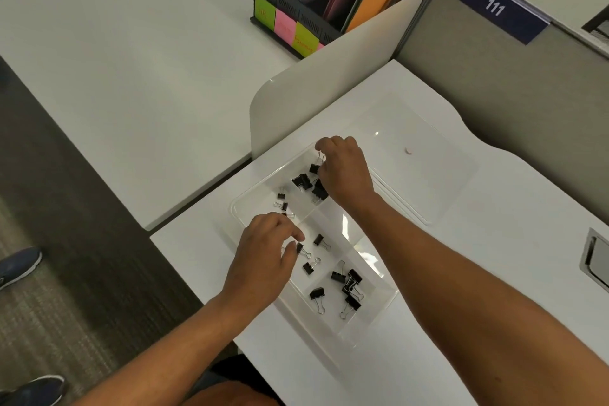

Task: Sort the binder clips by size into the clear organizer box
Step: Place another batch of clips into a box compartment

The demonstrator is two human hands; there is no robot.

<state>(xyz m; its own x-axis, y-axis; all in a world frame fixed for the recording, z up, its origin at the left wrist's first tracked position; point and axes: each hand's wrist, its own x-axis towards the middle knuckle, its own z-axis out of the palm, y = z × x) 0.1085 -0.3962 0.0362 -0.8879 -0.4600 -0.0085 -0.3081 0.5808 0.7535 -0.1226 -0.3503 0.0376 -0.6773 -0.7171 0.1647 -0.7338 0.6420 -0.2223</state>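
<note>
Left hand (263, 254) pinches a binder clip (300, 249) over the organizer box (379, 316)

The scene is bright and evenly lit, with soft, diffuse light from overhead. The white desk (478, 257) is close to overexposed, so its surface shows little texture. Shadows are faint: only a pale grey smudge lies under the left hand (263, 257) and the right hand (342, 168). Glare shows as a small bright spot on the clear lid (428, 148) near the far edge of the desk and as white streaks on the walls of the clear box (369, 316). The wide lens bends straight lines, so the desk edges and the divider panel (329, 82) curve toward the borders. The picture is slightly soft overall, and the forearms in the near corners look smeared.
</note>
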